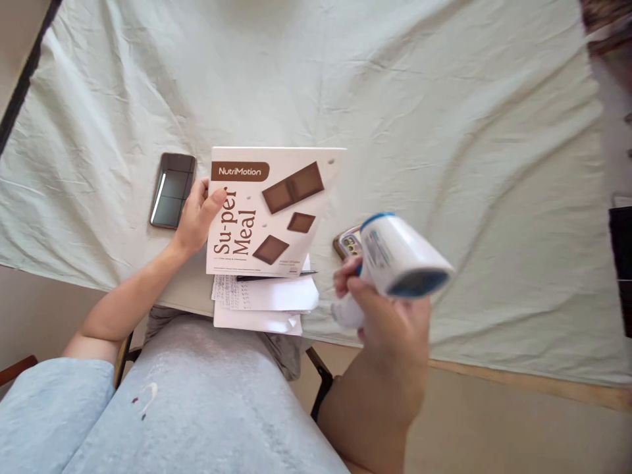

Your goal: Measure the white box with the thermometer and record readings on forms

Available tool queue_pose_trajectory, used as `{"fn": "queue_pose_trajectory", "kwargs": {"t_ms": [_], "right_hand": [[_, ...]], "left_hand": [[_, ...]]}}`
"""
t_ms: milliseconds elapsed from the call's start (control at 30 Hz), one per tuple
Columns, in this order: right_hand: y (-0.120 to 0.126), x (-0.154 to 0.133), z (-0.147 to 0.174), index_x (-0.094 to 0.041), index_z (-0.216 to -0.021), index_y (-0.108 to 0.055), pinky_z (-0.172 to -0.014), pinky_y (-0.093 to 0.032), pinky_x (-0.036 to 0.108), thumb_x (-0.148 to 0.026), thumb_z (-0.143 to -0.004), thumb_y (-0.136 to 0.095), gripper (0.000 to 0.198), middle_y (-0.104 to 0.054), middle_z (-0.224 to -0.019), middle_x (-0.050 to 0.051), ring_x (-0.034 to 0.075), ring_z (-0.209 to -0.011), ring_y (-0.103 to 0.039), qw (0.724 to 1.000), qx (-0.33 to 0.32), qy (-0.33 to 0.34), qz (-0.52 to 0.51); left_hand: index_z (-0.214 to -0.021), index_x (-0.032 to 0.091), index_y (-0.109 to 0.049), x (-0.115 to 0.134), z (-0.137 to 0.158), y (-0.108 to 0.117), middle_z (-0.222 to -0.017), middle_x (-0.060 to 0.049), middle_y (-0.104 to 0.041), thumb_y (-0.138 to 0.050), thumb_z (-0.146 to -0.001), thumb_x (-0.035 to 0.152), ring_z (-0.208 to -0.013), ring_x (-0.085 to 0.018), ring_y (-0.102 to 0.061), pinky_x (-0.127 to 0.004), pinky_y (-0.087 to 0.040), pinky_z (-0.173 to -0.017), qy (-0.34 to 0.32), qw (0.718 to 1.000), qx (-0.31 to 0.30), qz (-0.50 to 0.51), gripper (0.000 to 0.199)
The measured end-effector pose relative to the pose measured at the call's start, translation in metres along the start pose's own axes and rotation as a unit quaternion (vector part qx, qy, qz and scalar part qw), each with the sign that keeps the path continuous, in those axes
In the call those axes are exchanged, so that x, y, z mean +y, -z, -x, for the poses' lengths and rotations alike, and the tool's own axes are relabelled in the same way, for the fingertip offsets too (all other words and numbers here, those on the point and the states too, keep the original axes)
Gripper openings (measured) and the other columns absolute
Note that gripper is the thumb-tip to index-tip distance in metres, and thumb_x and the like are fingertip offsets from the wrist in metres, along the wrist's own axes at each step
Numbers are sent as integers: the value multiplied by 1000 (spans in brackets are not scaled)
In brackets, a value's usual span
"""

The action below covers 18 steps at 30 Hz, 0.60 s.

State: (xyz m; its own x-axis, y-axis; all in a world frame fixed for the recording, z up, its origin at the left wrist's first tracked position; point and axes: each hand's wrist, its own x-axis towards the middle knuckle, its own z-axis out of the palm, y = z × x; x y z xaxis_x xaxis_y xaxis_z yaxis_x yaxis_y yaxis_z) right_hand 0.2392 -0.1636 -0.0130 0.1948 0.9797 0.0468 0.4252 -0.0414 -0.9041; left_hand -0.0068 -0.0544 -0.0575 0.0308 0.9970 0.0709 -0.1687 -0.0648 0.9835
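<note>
My left hand (200, 214) grips the left edge of a white-and-brown meal box (291, 243), its thumb on the front face. The face reads "NutriMotion Su-per Meal", with pictures of chocolate pieces. Wrapped in my right hand (382, 316) is a white barcode scanner (407, 250) with blue trim, held right of the box and apart from it. Its dark window points toward the lower right, and my fingers hide part of its handle. Below the box lie sheets of paper (276, 295), partly covered by it, and a dark pen (257, 278).
A dark-screened phone (172, 191) lies left of the box. Another phone (348, 242), showing its camera lenses, is partly hidden behind the scanner. A wrinkled pale cloth (444, 99) covers the table, whose front edge runs close to my body.
</note>
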Motion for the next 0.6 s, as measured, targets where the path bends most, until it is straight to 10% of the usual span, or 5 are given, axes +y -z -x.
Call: {"fn": "queue_pose_trajectory", "kwargs": {"t_ms": [100, 233, 600], "right_hand": [[-11, -8, 38, -24, -95, -53, -54, -45, 32, -36, -82, -57, 18, -58, -80, 4, 20, -69, -58, 980, -124, -45, -148], [-37, -24, 58, -21, -91, -55, -60, -49, 32, -31, -84, -55, 12, -60, -82, 4, 18, -69, -58, 973, -209, -49, -87], [-52, -48, 43, -22, -71, -49, -56, -40, 31, -33, -79, -49, 14, -60, -67, 4, 19, -60, -55, 974, -163, 2, 156]], "left_hand": [[-99, 23, -56, -1, 0, 1, -95, -3, -65, -60, -74, 75, -89, -19, -64, -32, -51, -78, 0, 1000, -7, -9, 58], [-100, 23, -56, 1, 0, 1, -97, -3, -66, -59, -74, 76, -92, -19, -65, -32, -51, -80, -19, 1000, -7, -24, 59], [-98, 23, -55, 6, 3, -4, -94, -3, -67, -63, -70, 76, -90, -19, -66, -31, -52, -75, -33, 999, -5, -6, 61]]}}
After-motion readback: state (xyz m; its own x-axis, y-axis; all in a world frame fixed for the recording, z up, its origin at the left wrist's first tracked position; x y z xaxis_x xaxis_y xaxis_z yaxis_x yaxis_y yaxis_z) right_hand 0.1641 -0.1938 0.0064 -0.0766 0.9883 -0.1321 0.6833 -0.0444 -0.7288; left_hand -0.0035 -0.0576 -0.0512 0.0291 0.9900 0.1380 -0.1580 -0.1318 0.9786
